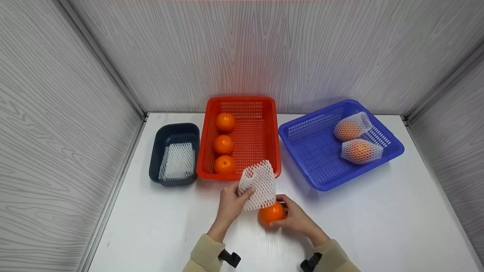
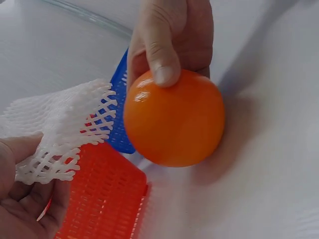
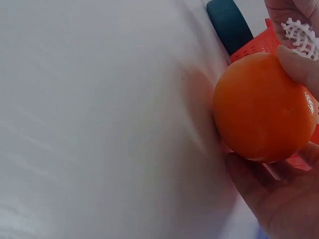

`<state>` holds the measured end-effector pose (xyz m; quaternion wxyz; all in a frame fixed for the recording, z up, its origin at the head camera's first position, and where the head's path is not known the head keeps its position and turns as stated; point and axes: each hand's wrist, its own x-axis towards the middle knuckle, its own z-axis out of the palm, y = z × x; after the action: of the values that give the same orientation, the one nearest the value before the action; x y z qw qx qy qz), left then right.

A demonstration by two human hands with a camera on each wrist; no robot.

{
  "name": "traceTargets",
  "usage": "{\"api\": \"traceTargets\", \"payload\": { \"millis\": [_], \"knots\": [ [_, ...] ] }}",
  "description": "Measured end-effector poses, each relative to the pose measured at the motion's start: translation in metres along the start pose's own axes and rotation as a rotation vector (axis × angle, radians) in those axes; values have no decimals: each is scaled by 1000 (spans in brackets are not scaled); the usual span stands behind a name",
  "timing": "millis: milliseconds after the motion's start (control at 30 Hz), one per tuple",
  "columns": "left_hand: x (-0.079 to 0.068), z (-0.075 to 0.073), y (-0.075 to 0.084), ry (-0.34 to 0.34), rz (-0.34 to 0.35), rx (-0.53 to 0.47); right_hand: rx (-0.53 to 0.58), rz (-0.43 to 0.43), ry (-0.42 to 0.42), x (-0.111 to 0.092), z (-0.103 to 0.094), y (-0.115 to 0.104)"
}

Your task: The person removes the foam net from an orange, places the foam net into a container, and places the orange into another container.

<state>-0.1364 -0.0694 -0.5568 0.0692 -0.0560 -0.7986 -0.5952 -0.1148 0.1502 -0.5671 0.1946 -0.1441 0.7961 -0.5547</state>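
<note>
My left hand (image 1: 230, 202) pinches a white foam net sleeve (image 1: 259, 185) between thumb and fingers, just in front of the red basket. In the left wrist view the mesh end of the sleeve (image 2: 65, 124) gapes towards the fruit. An orange (image 1: 271, 214) is gripped by my right hand (image 1: 298, 219), thumb on one side and fingers on the other. From the head view the sleeve's lower edge overlaps the top of the orange; the left wrist view shows the two apart. The right wrist view has the orange (image 3: 264, 107) large, with the right thumb across it.
Several oranges (image 1: 224, 144) line the left side of the red basket (image 1: 278, 151). A dark bin (image 1: 153, 166) at left contains more foam sleeves (image 1: 179, 160). At right, the tilted blue basket (image 1: 321, 185) holds two sleeved oranges (image 1: 361, 151). Wood-patterned walls (image 1: 242, 49) enclose the white table (image 1: 151, 234).
</note>
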Motion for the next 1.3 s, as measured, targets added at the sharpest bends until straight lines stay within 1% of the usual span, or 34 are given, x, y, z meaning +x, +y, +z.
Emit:
{"api": "traceTargets", "payload": {
  "millis": [133, 267, 333, 433, 500, 633, 700, 800, 900, 967, 1067, 1200, 1300],
  "knots": [
    [6, -20, 6, 85, 8, -10, 6, -7, 8, 4, 2, 15],
    [13, -43, 10, 174, 13, -11, 12, 15, 19, 9, 4, 33],
    [15, -55, 10, 215, 20, -9, 9, 24, 21, 10, 4, 36],
    [19, -73, 8, 277, 22, 10, -5, 37, 22, 9, 4, 34],
    [22, -85, 5, 312, 20, 29, -9, 35, 19, 7, 3, 27],
    [28, -110, -2, 349, 18, 74, 19, 37, 4, 3, 1, 10],
    [31, -122, -6, 369, 23, 115, 37, 28, -5, 1, 0, 5],
    [35, -138, -12, 413, 16, 174, 57, 27, -6, 2, 0, 12],
    [38, -153, -19, 457, -6, 235, 54, 17, -1, 5, 2, 24],
    [41, -163, -25, 470, -35, 258, 44, 20, 6, 7, 3, 33],
    [45, -174, -33, 469, -80, 285, 40, 19, 11, 7, 4, 37],
    [53, -187, -39, 446, -126, 307, 38, 30, 13, 8, 4, 37],
    [60, -195, -44, 419, -156, 360, 35, 33, 11, 8, 4, 37]
  ]
}}
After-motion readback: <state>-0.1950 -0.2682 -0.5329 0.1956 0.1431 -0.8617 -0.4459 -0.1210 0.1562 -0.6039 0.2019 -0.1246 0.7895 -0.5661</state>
